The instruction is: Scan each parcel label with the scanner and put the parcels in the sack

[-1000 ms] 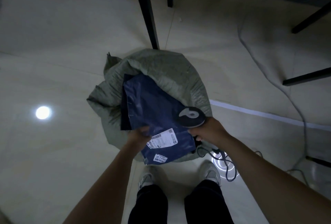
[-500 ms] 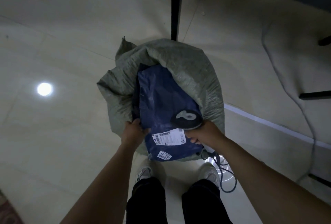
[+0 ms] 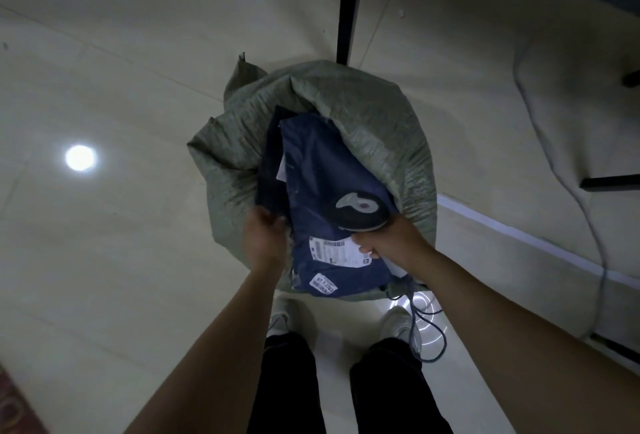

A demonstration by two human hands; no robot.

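Head view: blue parcel [image 3: 332, 191] half inside the sack [image 3: 377, 114] mouth.
Our left hand [image 3: 265, 241] grips the parcel's left edge; our right hand [image 3: 389, 243] holds the scanner [image 3: 360, 211] just beside its label [image 3: 330, 251]. We should slide it in flat, clear of the rim.

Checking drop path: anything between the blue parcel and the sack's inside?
Nothing clearly blocks it: the blue parcel is already partway inside the green sack. A darker parcel sits at the mouth's left side beside it, and the sack's rim folds over its far end.
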